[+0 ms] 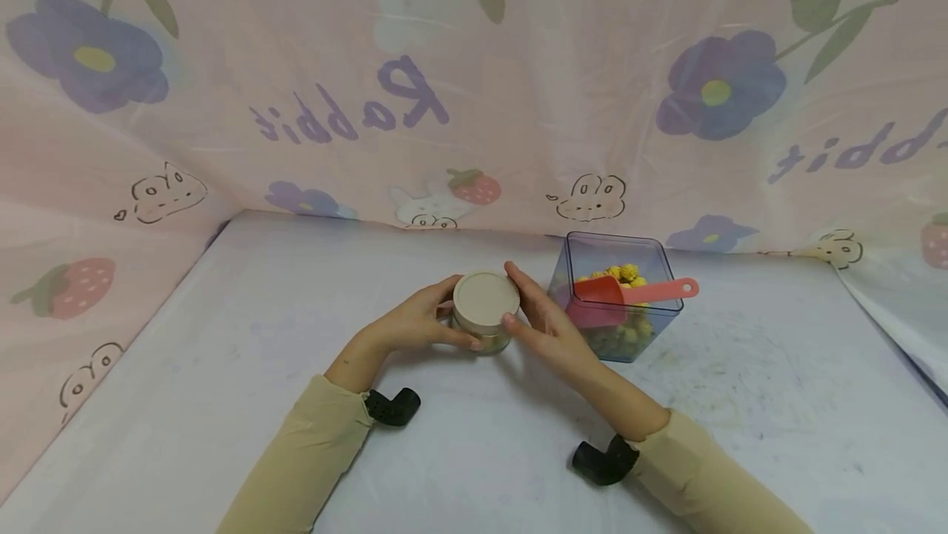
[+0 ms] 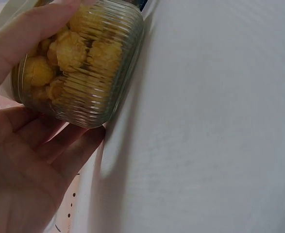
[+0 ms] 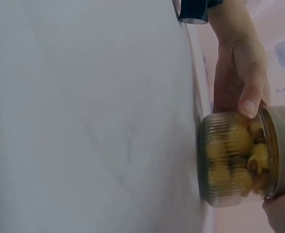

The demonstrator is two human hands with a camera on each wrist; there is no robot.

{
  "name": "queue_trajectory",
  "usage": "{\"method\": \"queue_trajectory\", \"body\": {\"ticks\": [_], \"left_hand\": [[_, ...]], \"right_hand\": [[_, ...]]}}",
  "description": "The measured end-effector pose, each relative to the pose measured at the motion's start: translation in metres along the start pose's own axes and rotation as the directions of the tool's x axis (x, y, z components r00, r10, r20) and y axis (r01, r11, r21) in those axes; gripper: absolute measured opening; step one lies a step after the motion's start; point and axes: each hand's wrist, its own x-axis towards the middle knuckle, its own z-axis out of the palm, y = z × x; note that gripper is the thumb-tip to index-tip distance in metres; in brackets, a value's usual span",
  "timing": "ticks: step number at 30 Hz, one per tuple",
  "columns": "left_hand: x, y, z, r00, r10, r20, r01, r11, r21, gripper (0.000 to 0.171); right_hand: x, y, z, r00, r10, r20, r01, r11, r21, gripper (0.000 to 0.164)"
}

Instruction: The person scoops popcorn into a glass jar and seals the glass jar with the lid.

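Observation:
A ribbed glass jar (image 2: 125, 58) filled with yellow popcorn (image 2: 72, 51) stands on the table, capped by a cream lid (image 1: 486, 299). My left hand (image 1: 415, 320) grips the jar's side, thumb in front and fingers behind. On the right, my right hand (image 1: 551, 328) holds the rim of the lid between thumb and fingers. Just beyond that hand is a clear bluish square container (image 1: 637, 345) with more popcorn (image 1: 629, 273) in it. A red scoop (image 1: 600, 291) leans inside, its pink handle lying across the container's rim.
A white cloth covers the table (image 1: 222, 402). Behind it and at the left hangs a pink curtain (image 1: 518, 131) printed with flowers, strawberries and rabbits. Each sleeved wrist carries a black mount, the left mount (image 1: 392, 407) and the right mount (image 1: 605, 462).

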Motion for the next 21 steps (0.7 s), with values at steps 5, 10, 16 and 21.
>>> {"method": "queue_trajectory", "body": {"ticks": [5, 10, 16, 21], "left_hand": [[0.0, -0.001, 0.0, 1.0, -0.002, -0.005, 0.002, 1.0, 0.009, 0.079], [0.0, 0.0, 0.0, 1.0, -0.005, -0.008, 0.006, 1.0, 0.011, 0.08], [-0.001, -0.001, 0.0, 1.0, -0.002, -0.006, 0.003, 1.0, 0.016, 0.08], [0.0, -0.001, 0.0, 1.0, -0.003, 0.002, 0.003, 1.0, 0.021, 0.078]], "right_hand": [[0.001, 0.001, -0.001, 1.0, -0.024, 0.019, 0.025, 0.999, -0.021, 0.065], [0.002, 0.0, 0.002, 0.999, -0.027, -0.023, 0.025, 0.994, -0.105, 0.067], [0.003, -0.004, 0.007, 0.992, 0.037, -0.121, -0.06, 0.979, -0.197, 0.071], [0.004, -0.007, 0.011, 0.977, 0.095, -0.19, -0.139, 0.962, -0.234, 0.075]]}}
